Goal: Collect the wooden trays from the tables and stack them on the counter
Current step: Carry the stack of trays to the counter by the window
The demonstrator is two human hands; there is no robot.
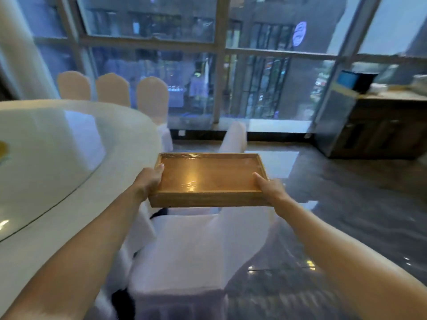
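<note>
The fingers of the left grip (151,181) and the right grip (270,189) go under the wooden tray (209,175) and are hidden; only the thumbs show. The tray covers part of the white chair (184,250) below it. The round table (57,158) is cut by the left edge. On the far counter (392,95), cut by the right edge, the things (418,83) are too blurred to tell.

No text, label, brand or number can be read. A round glowing sign (299,34) shows through the window (147,17) in the upper right of the frame, but its marks are too blurred to read.
</note>
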